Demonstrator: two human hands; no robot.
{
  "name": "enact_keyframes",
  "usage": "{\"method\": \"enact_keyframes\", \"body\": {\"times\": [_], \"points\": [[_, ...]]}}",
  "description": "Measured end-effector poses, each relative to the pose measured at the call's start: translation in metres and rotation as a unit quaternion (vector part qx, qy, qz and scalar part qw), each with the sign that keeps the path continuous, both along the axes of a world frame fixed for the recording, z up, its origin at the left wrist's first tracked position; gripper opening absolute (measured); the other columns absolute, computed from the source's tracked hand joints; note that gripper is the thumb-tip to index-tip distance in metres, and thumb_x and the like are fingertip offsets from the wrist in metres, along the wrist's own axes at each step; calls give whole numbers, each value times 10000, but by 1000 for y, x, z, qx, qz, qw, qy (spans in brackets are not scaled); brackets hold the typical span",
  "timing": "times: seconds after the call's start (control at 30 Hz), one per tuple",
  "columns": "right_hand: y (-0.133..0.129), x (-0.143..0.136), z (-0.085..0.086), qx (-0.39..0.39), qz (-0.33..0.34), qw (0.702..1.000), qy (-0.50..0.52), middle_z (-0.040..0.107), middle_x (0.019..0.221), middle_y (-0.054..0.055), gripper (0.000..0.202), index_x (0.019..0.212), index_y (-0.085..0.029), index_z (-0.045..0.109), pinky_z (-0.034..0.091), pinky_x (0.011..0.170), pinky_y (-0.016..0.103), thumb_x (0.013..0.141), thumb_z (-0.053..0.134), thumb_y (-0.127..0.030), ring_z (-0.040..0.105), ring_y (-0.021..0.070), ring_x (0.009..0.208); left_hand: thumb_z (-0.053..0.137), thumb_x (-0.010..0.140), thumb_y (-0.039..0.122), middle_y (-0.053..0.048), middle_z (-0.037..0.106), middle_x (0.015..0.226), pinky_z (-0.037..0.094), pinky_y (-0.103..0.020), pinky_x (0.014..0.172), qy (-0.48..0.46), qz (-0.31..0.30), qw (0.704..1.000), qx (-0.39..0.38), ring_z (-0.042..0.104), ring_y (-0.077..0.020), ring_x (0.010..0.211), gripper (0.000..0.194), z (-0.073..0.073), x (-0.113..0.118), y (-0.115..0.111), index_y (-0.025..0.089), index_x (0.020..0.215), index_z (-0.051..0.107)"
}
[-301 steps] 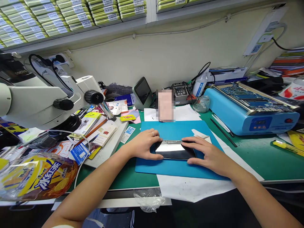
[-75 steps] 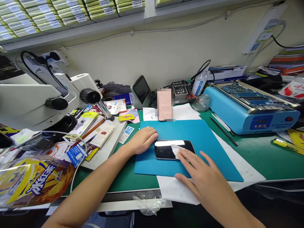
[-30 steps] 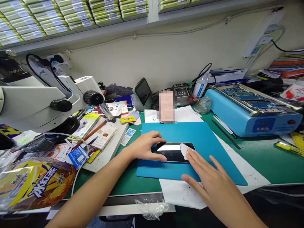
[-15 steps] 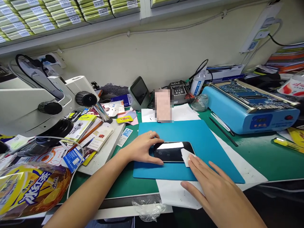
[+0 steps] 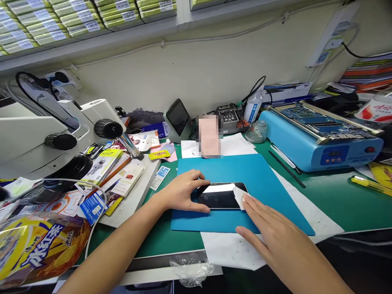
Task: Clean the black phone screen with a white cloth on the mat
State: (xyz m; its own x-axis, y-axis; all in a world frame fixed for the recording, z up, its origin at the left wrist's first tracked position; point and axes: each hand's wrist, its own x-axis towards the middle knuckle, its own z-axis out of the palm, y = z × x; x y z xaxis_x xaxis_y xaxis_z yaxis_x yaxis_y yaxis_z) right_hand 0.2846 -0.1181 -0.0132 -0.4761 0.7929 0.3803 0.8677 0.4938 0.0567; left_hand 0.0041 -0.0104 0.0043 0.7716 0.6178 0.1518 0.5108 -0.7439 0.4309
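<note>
A smartphone (image 5: 219, 197) with a dark, shiny screen lies flat on the blue mat (image 5: 275, 204), and smudges show on its glass. My left hand (image 5: 185, 192), with a ring on one finger, grips the phone's left end between thumb and fingers. Under the fingertips of my right hand (image 5: 269, 226) a folded white wipe (image 5: 239, 198) presses on the screen's right end. The right fingers are stretched out over the wipe, with the thumb held apart from it. The right fingertips hide part of the wipe.
Blue heating station (image 5: 321, 143) with circuit boards stands at right, near a black pen-like tool (image 5: 286, 168). A microscope (image 5: 101, 122), booklets (image 5: 101, 165) and a tea bottle (image 5: 39, 249) crowd the left. Behind the mat are a small display (image 5: 177, 118) and a glass jar (image 5: 256, 131).
My right hand has moved slightly toward the far edge of the phone, and the wipe with it. My left hand keeps its grip on the phone. The view has shifted slightly.
</note>
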Motion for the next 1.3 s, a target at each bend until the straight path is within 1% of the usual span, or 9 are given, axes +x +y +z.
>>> {"method": "enact_keyframes", "body": {"times": [0.17,0.3,0.53,0.63,0.73,0.87,1.03,1.2,1.3], "points": [[27,-2,5,-76,5,997,-14,586,1439,179,746,1409,-40,579,561,1017,475,1022,297,-612,596,333,1300,748,774,673,-138,621,1220,514,-405,947,-3,4,1000,4,617,-294,1096,770,0,0,0,175,1350,634],[45,-8,1,-122,-30,992,19,541,1491,179,757,1486,-62,495,535,1046,495,1007,338,-626,543,343,1355,764,760,667,-132,626,1202,518,-392,931,-6,4,1000,1,626,-290,1077,772,0,0,1,165,1334,645],[4,-3,-24,18,2,1000,-5,544,1488,193,727,1480,-75,502,511,1051,500,1003,381,-610,568,340,1331,746,760,697,-127,626,1199,515,-378,922,-11,5,1000,1,626,-290,1072,768,-1,-1,3,188,1326,648],[1,-2,-15,19,16,999,-27,611,1415,200,702,1395,-67,593,520,1031,506,1006,376,-610,618,340,1272,742,759,703,-128,629,1183,516,-377,911,-11,4,1000,0,629,-288,1055,764,-1,0,3,180,1310,656],[15,-11,-1,-25,9,999,-31,627,1397,185,703,1353,-90,639,535,1016,499,1011,340,-627,610,335,1284,732,768,706,-130,631,1184,510,-383,919,-12,2,1000,-1,627,-289,1058,766,-1,0,2,184,1321,642],[32,-38,8,-49,-11,998,-23,634,1384,202,717,1354,-67,633,515,1046,507,1020,319,-619,605,342,1289,739,773,691,-130,627,1192,500,-409,928,-7,9,1000,9,602,-297,1077,909,-1,-1,1,191,1482,467],[12,-67,5,-17,-34,999,-3,649,1367,196,676,1319,-71,657,537,1004,475,1033,319,-582,636,331,1249,766,772,652,-118,628,1155,494,-385,902,-2,4,1000,5,593,-286,1050,960,0,-1,0,176,1520,397],[-7,-42,5,-20,19,1000,13,666,1367,125,596,1323,-154,659,539,949,480,1032,345,-569,663,303,1206,727,779,702,-126,613,1173,478,-401,947,14,3,999,29,575,-288,1058,892,3,0,0,176,1461,494],[0,-19,1,-28,-10,999,22,654,1383,120,621,1369,-166,622,519,953,509,1031,316,-588,661,303,1207,714,771,731,-127,615,1177,479,-410,946,16,3,999,32,568,-297,1067,907,3,0,1,175,1457,505]]}}
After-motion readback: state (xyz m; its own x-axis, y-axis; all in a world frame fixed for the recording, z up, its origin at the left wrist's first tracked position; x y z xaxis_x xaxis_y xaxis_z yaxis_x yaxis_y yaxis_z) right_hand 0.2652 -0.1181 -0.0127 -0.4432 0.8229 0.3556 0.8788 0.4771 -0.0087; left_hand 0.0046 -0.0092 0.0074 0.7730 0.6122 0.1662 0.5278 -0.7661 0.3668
